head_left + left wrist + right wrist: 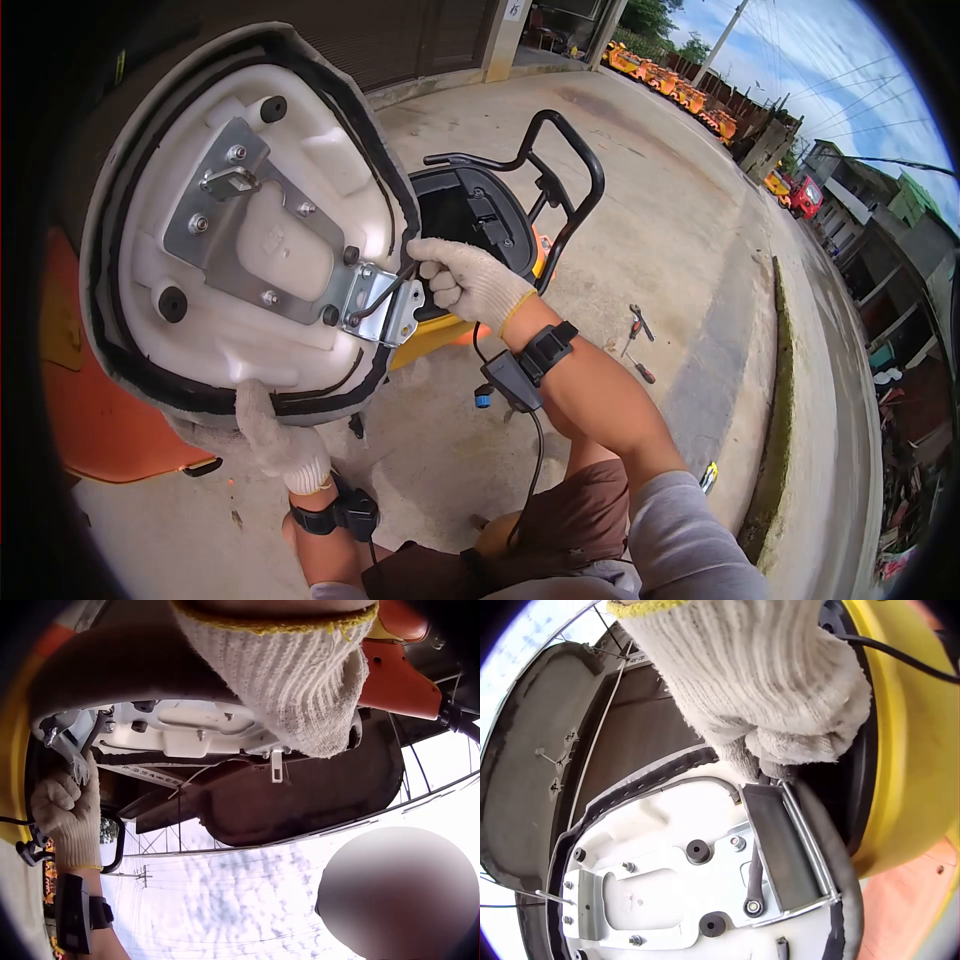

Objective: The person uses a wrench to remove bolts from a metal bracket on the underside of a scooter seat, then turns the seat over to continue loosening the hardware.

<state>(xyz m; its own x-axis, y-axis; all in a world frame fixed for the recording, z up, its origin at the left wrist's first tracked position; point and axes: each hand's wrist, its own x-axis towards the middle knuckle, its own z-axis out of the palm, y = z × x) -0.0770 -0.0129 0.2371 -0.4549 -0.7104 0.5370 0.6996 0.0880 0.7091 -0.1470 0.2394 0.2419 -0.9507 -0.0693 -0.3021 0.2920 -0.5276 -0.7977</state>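
A motorcycle-type seat (335, 165) is tipped up, its white underside toward me, with a grey metal plate (225, 165) bolted on. My left hand (275, 440) grips the seat's lower edge, thumb on the underside and the other fingers hidden behind. At the silver hinge bracket (400, 312), my right hand (465, 280) holds the handle of a dark wrench (755, 885). The wrench's ring end sits around a nut on the bracket, as the right wrist view shows. Both hands wear white knitted gloves. In the left wrist view the left glove (292, 690) covers part of the seat.
Behind the hinge is a black storage compartment (455, 215) in a yellow body (907, 750), with a black grab rail (595, 180) beyond. An orange panel (110, 400) stands at left. Hand tools, including a screwdriver (645, 373), lie on the concrete (690, 260). A low curb (778, 420) runs along the right.
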